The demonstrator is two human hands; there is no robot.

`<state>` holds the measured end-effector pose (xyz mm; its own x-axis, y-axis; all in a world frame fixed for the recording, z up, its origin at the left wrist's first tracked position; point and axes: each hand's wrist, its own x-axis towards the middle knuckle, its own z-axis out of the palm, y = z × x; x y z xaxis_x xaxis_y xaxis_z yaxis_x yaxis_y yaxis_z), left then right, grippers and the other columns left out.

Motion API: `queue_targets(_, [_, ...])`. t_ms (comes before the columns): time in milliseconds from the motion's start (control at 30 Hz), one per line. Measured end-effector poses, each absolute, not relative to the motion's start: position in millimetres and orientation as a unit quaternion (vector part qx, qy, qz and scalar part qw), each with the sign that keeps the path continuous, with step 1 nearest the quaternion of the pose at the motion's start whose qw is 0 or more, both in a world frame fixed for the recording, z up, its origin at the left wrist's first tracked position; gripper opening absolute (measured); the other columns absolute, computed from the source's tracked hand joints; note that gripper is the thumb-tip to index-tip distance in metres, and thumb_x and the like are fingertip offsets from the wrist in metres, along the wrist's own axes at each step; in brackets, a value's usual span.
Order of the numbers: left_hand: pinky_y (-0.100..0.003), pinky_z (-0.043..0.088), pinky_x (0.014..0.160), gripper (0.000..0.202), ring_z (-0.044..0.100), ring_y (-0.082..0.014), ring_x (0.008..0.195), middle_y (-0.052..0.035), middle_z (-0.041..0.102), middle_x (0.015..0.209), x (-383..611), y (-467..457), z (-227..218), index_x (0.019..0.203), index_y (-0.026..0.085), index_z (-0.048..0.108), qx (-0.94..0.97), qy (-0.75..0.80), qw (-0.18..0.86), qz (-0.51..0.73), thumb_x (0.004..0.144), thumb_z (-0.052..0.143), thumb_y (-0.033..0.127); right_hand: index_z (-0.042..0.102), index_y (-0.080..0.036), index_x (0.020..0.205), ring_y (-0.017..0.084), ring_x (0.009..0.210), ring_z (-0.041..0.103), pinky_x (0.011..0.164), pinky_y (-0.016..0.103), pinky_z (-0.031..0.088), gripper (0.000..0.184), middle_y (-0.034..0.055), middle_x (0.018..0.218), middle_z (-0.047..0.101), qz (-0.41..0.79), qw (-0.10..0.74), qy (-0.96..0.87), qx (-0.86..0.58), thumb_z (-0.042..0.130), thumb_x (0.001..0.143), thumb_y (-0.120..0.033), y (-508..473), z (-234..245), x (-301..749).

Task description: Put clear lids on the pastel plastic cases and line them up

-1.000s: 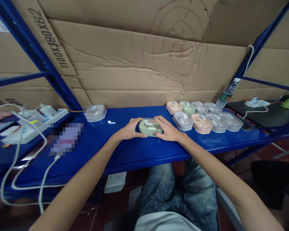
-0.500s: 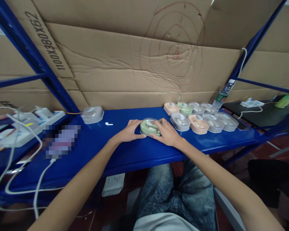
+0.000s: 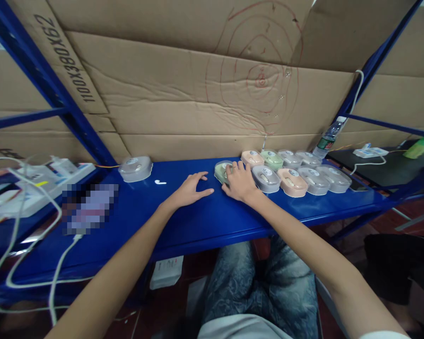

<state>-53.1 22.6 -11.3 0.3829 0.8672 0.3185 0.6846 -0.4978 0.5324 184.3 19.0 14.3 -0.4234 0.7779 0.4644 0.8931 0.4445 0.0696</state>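
A green plastic case with a clear lid (image 3: 220,173) sits on the blue tabletop (image 3: 183,221), partly covered by my right hand (image 3: 243,182). The fingers of that hand wrap over its top and right side. Left of it, my left hand (image 3: 191,190) is apart from the case, thumb and fingers spread with nothing in them. Just to the right stand two rows of similar cases, among them a grey case (image 3: 266,179), a peach case (image 3: 292,182) and another green case (image 3: 272,160).
A lone grey case (image 3: 136,168) and a white earbud (image 3: 160,182) lie at the left. Farther left are a blurred phone (image 3: 92,207), white cables and a power strip (image 3: 38,190). A water bottle (image 3: 328,139) leans at the back right. Cardboard (image 3: 162,94) walls the back.
My left hand has let go of the green case. My right hand has moved it slightly right and back, toward the rows of cases.
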Motion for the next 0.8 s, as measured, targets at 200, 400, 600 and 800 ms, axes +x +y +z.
queue_targets(200, [-0.052, 0.042, 0.114, 0.072, 0.059, -0.0335, 0.130, -0.0108, 0.069, 0.130, -55, 26, -14, 0.147, 0.024, 0.053, 0.801, 0.484, 0.162, 0.311, 0.088, 0.068, 0.063, 0.054, -0.009, 0.145, 0.048, 0.129, 0.047, 0.109, 0.068, 0.034, 0.064, 0.0300, 0.138, 0.059, -0.193, 0.188, -0.804, -0.530, 0.060, 0.094, -0.047, 73, 3, 185])
queue_targets(400, [-0.053, 0.042, 0.112, 0.061, 0.060, -0.0335, 0.123, -0.0110, 0.070, 0.124, -59, 28, -10, 0.140, 0.022, 0.058, 0.797, 0.501, 0.107, 0.319, 0.090, 0.066, 0.057, 0.058, -0.009, 0.138, 0.045, 0.126, 0.050, 0.105, 0.065, 0.038, 0.059, 0.0295, 0.134, 0.063, -0.215, 0.189, -0.782, -0.554, 0.054, 0.100, -0.054, 100, 3, 194])
queue_targets(600, [-0.055, 0.041, 0.113, 0.049, 0.053, -0.0367, 0.123, -0.0144, 0.068, 0.122, -66, 26, -2, 0.131, 0.020, 0.064, 0.776, 0.539, 0.031, 0.326, 0.093, 0.062, 0.050, 0.059, -0.005, 0.137, 0.044, 0.125, 0.052, 0.105, 0.062, 0.039, 0.061, 0.0312, 0.133, 0.062, -0.232, 0.173, -0.771, -0.568, 0.061, 0.100, -0.054, 102, 6, 194])
queue_targets(800, [-0.063, 0.033, 0.116, 0.051, 0.046, -0.0444, 0.133, -0.0204, 0.062, 0.126, -95, 38, 12, 0.125, 0.018, 0.067, 0.700, 0.633, -0.040, 0.328, 0.092, 0.059, 0.056, 0.052, -0.001, 0.145, 0.048, 0.132, 0.049, 0.109, 0.069, 0.036, 0.073, 0.0341, 0.139, 0.059, -0.206, 0.199, -0.778, -0.559, 0.057, 0.100, -0.059, 99, 0, 195])
